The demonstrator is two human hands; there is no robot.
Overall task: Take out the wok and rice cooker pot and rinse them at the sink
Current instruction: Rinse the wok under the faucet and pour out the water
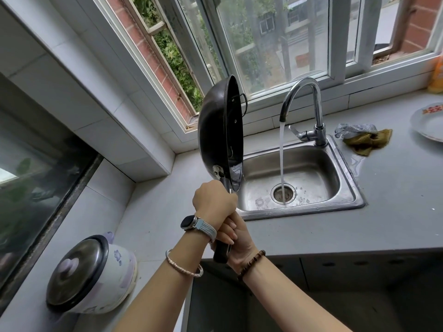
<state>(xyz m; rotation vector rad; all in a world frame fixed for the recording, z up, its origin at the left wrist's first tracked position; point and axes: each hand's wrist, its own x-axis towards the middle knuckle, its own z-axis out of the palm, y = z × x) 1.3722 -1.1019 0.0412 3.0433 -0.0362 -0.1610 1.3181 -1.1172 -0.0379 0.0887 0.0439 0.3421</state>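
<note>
The wok [215, 130] is standing on edge in the air, its bowl opening toward three o'clock, over the left rim of the sink [299, 212]. Its long axis is running from the dark handle [221, 254] at six o'clock up to the far rim at twelve. Both hands are gripping that handle. The left hand [214, 202] is wrapping it nearer the bowl, and the right hand [242, 248] is clasping the end below, fingers [227, 233] curled round. So the wok is lying at twelve o'clock from the fingers, and the water [282, 159] from the tap [316, 104] is falling at three o'clock of it, not touching it. The sink is taking the stream straight into its drain. At eight o'clock on the surface [155, 212], the rice cooker [96, 276] is sitting with its lid on, so its pot is hidden.
</note>
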